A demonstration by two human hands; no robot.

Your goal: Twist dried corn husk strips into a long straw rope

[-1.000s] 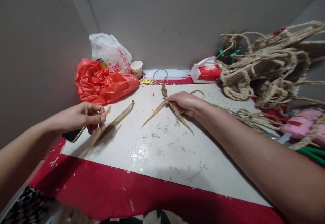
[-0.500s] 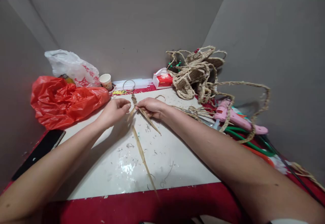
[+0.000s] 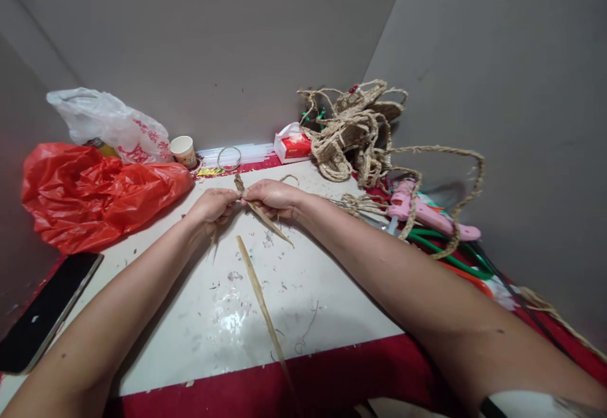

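Observation:
A short braided piece of dry fibre [image 3: 239,183] sticks up between my two hands over the white board [image 3: 190,336]. My left hand [image 3: 214,205] is closed on strands at its lower left, with thin ends hanging below the fingers. Pinched at the braid's base, my right hand [image 3: 271,198] holds the other side, and a flat strand [image 3: 270,222] slants down to the right beneath it. The fingertips of both hands nearly touch. A loose pale strip [image 3: 258,291] lies below the hands and runs past the board's front edge.
Red bag [image 3: 104,193], white bag [image 3: 109,121] and phone [image 3: 50,310] lie left. Behind are a paper cup [image 3: 183,151], clear sticks [image 3: 258,153], a metal ring [image 3: 229,159] and tissue pack [image 3: 293,144]. Braided rope [image 3: 353,133] and a pink glue gun [image 3: 431,215] are right.
My left hand has closed in on the braid's base and now grips a strand there. My right hand keeps its hold. The whole view has shifted, so the surroundings appear further left.

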